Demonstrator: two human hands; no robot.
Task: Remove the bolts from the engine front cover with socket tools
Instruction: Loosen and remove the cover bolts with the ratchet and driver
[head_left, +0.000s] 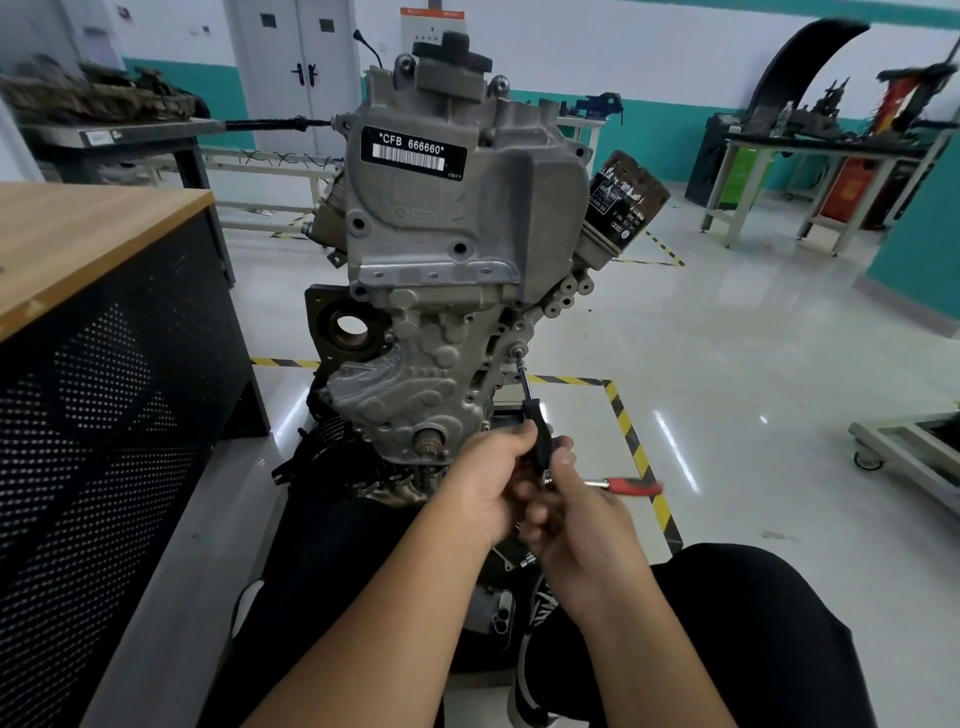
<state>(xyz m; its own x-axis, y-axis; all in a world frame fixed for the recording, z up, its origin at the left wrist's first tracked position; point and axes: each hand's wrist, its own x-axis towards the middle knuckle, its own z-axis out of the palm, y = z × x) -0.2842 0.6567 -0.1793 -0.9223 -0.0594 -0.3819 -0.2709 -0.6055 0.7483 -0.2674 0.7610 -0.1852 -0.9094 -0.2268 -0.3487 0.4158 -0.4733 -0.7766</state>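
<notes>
An engine stands upright on the floor, its grey cast front cover (415, 384) facing me. A socket driver (537, 421) with a thin shaft and black handle points up-left, its tip seated on a bolt (518, 352) at the cover's right edge. My left hand (488, 483) grips the black handle from the left. My right hand (576, 525) holds the handle's rear end, where a ratchet head sits between my fingers. The ratchet's red handle (631, 486) sticks out to the right, blurred. More bolts show along the cover's rim.
A black oil filter (621, 208) juts from the engine's upper right. A wood-topped cabinet with perforated black sides (104, 322) stands close on the left. Yellow-black floor tape (636, 447) frames the engine. A small socket (527, 561) lies below my hands. My knees are in front.
</notes>
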